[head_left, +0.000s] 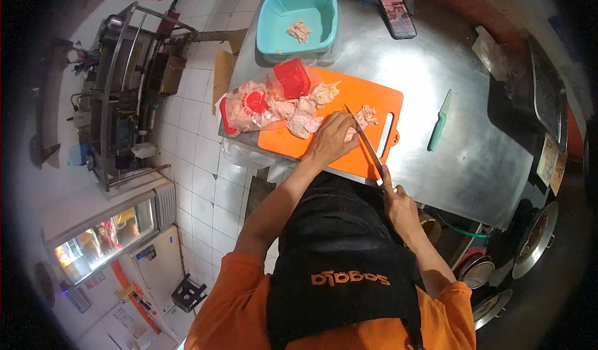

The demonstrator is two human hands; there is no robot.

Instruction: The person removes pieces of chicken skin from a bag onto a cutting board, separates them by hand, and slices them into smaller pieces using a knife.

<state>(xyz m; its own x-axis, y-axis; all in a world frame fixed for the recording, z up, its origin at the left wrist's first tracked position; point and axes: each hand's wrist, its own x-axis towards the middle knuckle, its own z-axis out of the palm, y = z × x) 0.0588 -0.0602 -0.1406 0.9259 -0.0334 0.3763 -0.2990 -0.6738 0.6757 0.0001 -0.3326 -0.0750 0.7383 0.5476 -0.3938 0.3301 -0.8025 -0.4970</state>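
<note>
An orange cutting board [346, 82] lies on the steel table. My right hand [402, 210] grips a knife [369, 145], its blade angled across the board. My left hand [333, 139] is closed with curled fingers over a piece of raw chicken [351, 135], close beside the blade. Small cut chicken bits [366, 116] lie just past the knife. Larger raw chicken pieces [304, 118] are heaped on the board's left part, partly spilling from a clear and red plastic bag [249, 105].
A turquoise basin [268, 23] with some chicken stands at the table's far left. A phone [397, 16] and a green-handled knife [440, 125] lie on the steel table [479, 157]. Pans [537, 238] are at the right, and shelving [124, 69] stands left.
</note>
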